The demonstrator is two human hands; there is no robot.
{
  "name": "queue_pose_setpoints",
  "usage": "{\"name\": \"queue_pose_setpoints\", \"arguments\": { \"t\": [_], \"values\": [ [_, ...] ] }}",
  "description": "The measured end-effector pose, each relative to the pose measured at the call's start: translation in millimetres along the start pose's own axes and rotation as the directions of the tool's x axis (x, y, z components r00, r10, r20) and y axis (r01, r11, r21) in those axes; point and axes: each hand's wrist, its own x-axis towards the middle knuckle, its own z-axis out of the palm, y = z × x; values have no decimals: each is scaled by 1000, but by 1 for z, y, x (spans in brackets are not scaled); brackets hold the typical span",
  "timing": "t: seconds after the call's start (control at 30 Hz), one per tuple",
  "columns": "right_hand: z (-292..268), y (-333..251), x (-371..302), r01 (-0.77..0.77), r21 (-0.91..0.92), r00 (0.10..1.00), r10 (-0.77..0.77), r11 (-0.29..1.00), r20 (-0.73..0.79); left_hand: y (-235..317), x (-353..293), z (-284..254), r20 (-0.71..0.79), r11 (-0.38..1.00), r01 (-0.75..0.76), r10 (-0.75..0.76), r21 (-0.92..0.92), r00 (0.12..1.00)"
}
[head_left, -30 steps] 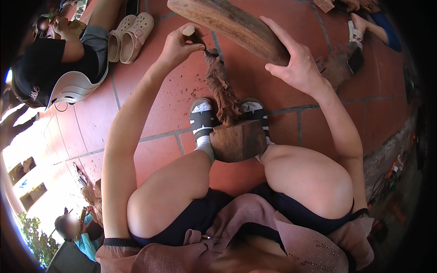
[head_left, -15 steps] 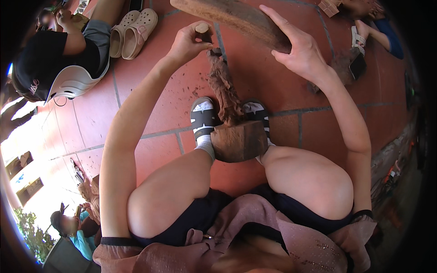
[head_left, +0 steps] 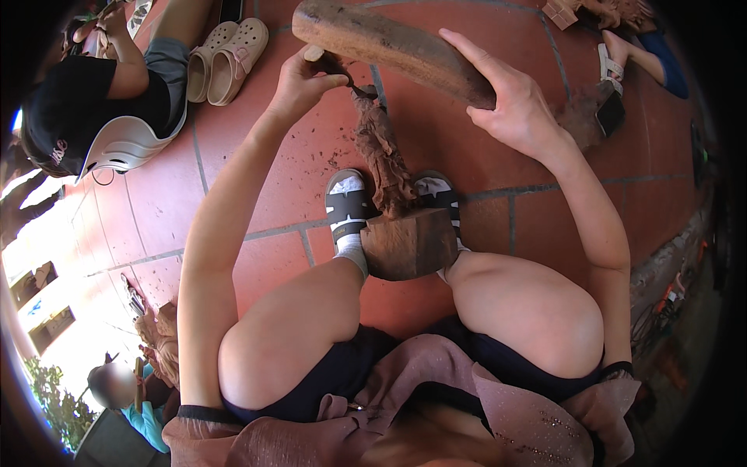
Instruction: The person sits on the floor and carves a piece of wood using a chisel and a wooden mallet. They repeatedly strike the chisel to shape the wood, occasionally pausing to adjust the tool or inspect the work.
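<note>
A reddish-brown wood carving (head_left: 383,152) rises from a squared wooden block (head_left: 411,243) between my sandalled feet. Its surface is roughly cut into folds. At the far end of the carving my left hand (head_left: 299,87) is closed round a chisel (head_left: 313,54), whose pale handle end faces up. The chisel's dark shaft slants right toward the carving's tip; whether its edge touches the wood I cannot tell. My right hand (head_left: 520,109) grips a thick wooden mallet (head_left: 389,45) by its right end. The mallet's rounded end hangs just above the chisel handle.
Red floor tiles (head_left: 272,198) carry scattered wood chips. Pale clogs (head_left: 233,62) stand at the upper left, beside a seated person in a cap (head_left: 58,117). Another person's foot (head_left: 617,54) shows at the upper right. A person in blue (head_left: 144,416) works at the lower left.
My left hand has shifted left and the chisel leans over more, its handle end further from the carving. The mallet has come slightly lower in the picture.
</note>
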Motion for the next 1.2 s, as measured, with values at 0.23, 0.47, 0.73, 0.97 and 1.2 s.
{"name": "queue_pose_setpoints", "arguments": {
  "t": [0.23,0.47,0.73,0.97,1.2],
  "values": [
    [-1,-12,0,-4,-110,999,8,994,44,-4,-5,8,-100,999,10,-7,37,995],
    [-5,-20,4,-3,-47,1000,4,999,29,-7,-12,13,-51,978,-52,64,204,997],
    [-3,-3,9,-31,-419,977,115,907,177,2,-8,14,-3,969,-102,105,227,994],
    [0,-1,11,-56,-298,990,92,953,106,-1,3,8,53,968,-76,66,237,996],
    [-7,-18,27,56,-102,998,-59,993,-28,1,12,4,76,994,-35,27,101,997]
  ]
}}
